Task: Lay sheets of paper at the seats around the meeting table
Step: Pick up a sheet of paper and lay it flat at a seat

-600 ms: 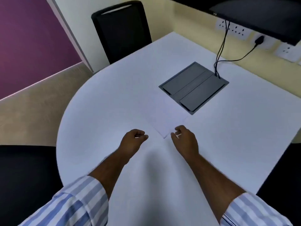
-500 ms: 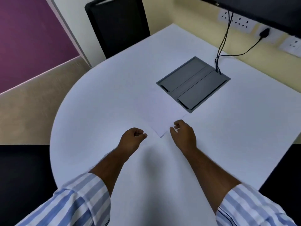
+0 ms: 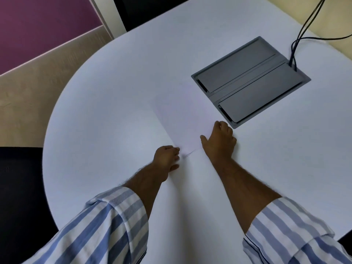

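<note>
Two striped sleeves, the left (image 3: pixel 99 223) and the right (image 3: pixel 293 231), entered from the bottom of the frame, rolled back to bare forearms that reached up over a white round-ended table (image 3: pixel 106 103). Left hand (image 3: pixel 166 158): lower centre of frame, knuckles up, fingers curled loosely under; it rested at the near corner of the sheet, though whether it pinched the edge could not be told. Right hand (image 3: pixel 219 139): just right of centre, palm down, thumb spread toward the left, fingers bent and pressing on the sheet's right side. Sheet of paper (image 3: pixel 182 119): white, nearly the table's own tone, lying flat and cornerwise between the hands, its near corner slightly lifted just beside the left hand and its far part reaching toward the frame's centre. Grey cable box (image 3: pixel 249 80): set flush in the tabletop, upper right of centre, with two closed flaps; its near corner lay just beyond the right hand. Black cables (image 3: pixel 302 29) rose from its far corner toward the upper right edge. Purple wall (image 3: pixel 38 21): upper left.
</note>
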`<state>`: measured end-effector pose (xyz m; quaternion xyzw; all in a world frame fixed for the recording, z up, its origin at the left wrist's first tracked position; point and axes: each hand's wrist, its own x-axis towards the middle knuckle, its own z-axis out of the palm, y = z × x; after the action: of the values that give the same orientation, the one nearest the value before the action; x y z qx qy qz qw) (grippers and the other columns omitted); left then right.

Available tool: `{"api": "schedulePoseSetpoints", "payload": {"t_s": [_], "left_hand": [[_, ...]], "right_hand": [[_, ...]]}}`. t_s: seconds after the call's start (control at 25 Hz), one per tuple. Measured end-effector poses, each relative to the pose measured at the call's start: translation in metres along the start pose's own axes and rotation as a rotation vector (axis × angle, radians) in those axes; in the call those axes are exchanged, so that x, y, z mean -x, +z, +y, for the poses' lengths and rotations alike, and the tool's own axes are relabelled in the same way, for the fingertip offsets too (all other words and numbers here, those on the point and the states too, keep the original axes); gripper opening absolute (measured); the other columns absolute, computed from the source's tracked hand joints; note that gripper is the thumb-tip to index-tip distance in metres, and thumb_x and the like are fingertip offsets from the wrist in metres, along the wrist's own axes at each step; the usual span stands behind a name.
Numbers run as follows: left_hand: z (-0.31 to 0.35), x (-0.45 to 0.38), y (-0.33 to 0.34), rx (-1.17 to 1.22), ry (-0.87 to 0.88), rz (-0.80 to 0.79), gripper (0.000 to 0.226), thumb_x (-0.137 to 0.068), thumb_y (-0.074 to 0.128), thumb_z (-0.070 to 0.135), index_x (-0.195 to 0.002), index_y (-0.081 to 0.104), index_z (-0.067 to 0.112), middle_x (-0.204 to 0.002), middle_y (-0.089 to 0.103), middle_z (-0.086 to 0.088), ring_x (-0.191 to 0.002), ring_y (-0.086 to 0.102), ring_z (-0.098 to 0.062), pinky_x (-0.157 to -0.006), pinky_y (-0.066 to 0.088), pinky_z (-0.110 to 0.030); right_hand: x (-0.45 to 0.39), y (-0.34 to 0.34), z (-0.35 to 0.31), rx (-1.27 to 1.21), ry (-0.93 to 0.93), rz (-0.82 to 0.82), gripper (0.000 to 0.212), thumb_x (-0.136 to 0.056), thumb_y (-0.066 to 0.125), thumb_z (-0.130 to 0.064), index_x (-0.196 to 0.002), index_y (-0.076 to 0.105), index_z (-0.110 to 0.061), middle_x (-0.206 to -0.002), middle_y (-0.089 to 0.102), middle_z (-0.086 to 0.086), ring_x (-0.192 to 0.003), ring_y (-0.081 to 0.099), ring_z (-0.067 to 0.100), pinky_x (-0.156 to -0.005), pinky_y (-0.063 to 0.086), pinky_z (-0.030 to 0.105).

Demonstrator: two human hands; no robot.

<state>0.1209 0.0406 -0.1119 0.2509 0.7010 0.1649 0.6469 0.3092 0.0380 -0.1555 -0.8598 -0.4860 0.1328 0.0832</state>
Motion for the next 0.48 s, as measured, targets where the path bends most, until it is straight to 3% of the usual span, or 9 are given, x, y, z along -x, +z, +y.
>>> {"api": "schedulePoseSetpoints", "payload": {"t_s": [0.08, 0.24, 0.36, 0.48], "left_hand": [[0.001, -0.006, 0.005, 0.069, -0.022, 0.035, 0.003, -0.096, 0.068, 0.014, -0.097, 0.068, 0.012, -0.080, 0.062, -0.004, -0.080, 0.064, -0.021, -0.084, 0.062, -0.042], [0.002, -0.010, 0.011, 0.104, 0.007, 0.112, 0.004, -0.095, 0.067, 0.009, -0.093, 0.069, 0.011, -0.081, 0.066, -0.008, -0.075, 0.065, -0.022, -0.075, 0.062, -0.038], [0.005, -0.010, 0.019, 0.196, 0.000, 0.102, 0.003, -0.096, 0.070, 0.009, -0.093, 0.070, 0.008, -0.093, 0.073, -0.014, -0.087, 0.074, -0.028, -0.085, 0.066, -0.044], [0.011, -0.011, 0.030, 0.239, 0.001, 0.080, 0.015, -0.096, 0.072, 0.009, -0.108, 0.069, 0.002, -0.108, 0.076, -0.016, -0.096, 0.079, -0.035, -0.083, 0.067, -0.045]], "right_hand": [[0.003, 0.008, -0.002, -0.013, 0.021, 0.029, 0.081, -0.089, 0.074, -0.050, -0.151, 0.042, -0.009, -0.151, 0.050, 0.008, -0.135, 0.050, 0.029, -0.097, 0.047, 0.048], [0.009, 0.017, -0.006, -0.078, 0.045, 0.074, 0.085, -0.088, 0.078, -0.044, -0.156, 0.038, -0.013, -0.154, 0.050, 0.007, -0.135, 0.051, 0.030, -0.100, 0.045, 0.048], [0.009, 0.016, -0.008, -0.109, 0.050, 0.087, 0.086, -0.087, 0.079, -0.043, -0.157, 0.037, -0.015, -0.154, 0.050, 0.007, -0.137, 0.050, 0.030, -0.104, 0.044, 0.048], [0.008, 0.016, -0.006, -0.125, 0.050, 0.093, 0.087, -0.086, 0.080, -0.044, -0.157, 0.037, -0.016, -0.153, 0.051, 0.007, -0.138, 0.049, 0.029, -0.104, 0.045, 0.048]]}}
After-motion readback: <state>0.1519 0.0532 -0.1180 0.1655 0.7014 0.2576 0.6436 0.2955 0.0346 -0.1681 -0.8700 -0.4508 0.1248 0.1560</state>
